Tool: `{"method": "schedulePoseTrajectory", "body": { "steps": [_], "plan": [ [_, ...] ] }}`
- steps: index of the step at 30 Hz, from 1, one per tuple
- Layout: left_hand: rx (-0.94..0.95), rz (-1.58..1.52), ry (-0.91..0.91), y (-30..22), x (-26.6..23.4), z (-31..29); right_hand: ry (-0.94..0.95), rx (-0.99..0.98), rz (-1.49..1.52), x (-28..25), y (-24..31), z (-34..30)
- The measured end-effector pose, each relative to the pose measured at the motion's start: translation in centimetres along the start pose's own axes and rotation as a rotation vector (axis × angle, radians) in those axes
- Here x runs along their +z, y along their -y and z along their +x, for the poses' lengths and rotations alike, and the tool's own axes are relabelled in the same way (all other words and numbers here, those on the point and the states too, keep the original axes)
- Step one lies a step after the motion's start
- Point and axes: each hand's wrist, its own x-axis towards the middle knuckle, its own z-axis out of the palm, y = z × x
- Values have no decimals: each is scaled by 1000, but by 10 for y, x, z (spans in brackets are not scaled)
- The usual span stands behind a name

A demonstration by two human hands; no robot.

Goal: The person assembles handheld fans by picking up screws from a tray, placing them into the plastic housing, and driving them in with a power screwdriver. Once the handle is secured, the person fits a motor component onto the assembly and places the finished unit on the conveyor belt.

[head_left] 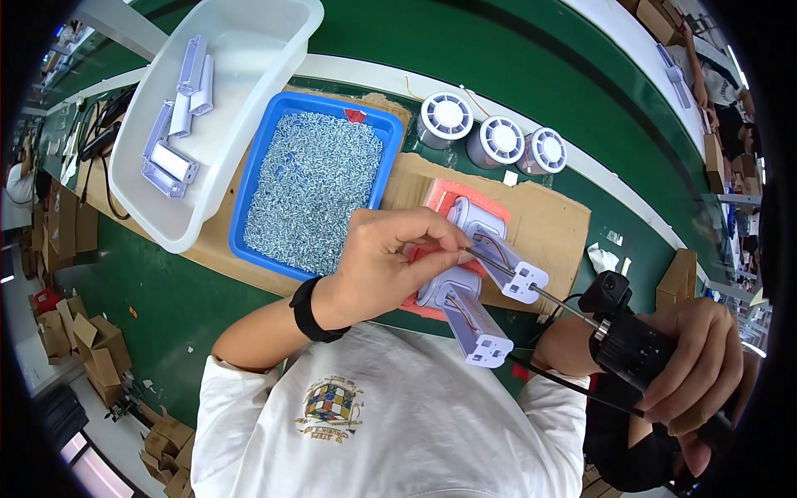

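Note:
My right hand [699, 365] is wrapped round a black electric screwdriver [635, 350] at the right. Its long metal bit [564, 307] runs left through the end of the upper pale-lilac plastic housing [523, 284]. At the bit's tip, thumb and forefinger of my left hand [390, 253] are pinched together; whatever they hold is too small and hidden to make out. Wires show inside this housing. A second lilac housing [483, 349] lies just below, also with thin wires. Both have rounded bodies resting on a pink foam pad [440, 192], partly covered by my left hand.
Left of my hand, a blue tray [235, 224] holds a mass of small metal screws. Beyond it stands a white bin [249, 124] with several lilac parts. Three round fan units [501, 139] stand behind the cardboard sheet [552, 212]. A black cable [573, 384] hangs near the screwdriver.

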Motion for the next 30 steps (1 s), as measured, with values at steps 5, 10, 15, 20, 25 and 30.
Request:
{"method": "schedulePoseTrajectory", "body": {
  "steps": [5, 10, 15, 20, 25, 30],
  "plan": [
    [72, 175, 54, 0, -1, -2, -54, 0, -8, -7, 5, -4],
    [192, 258, 73, 0, 1, -1, 76, -9, -147, -15, 10, 1],
    [346, 626, -6, -1, 7, 11, 118, -14, -205, -7, 9, 2],
    [270, 580, 40, 9, 7, 3, 328, 252, -415, 15, 18, 7],
    [263, 583, 26, 11, 10, 0, 416, 327, -521, 19, 17, 7],
    [252, 576, 17, 12, 10, 0, 437, 344, -517, 15, 13, 10]
  ]
}}
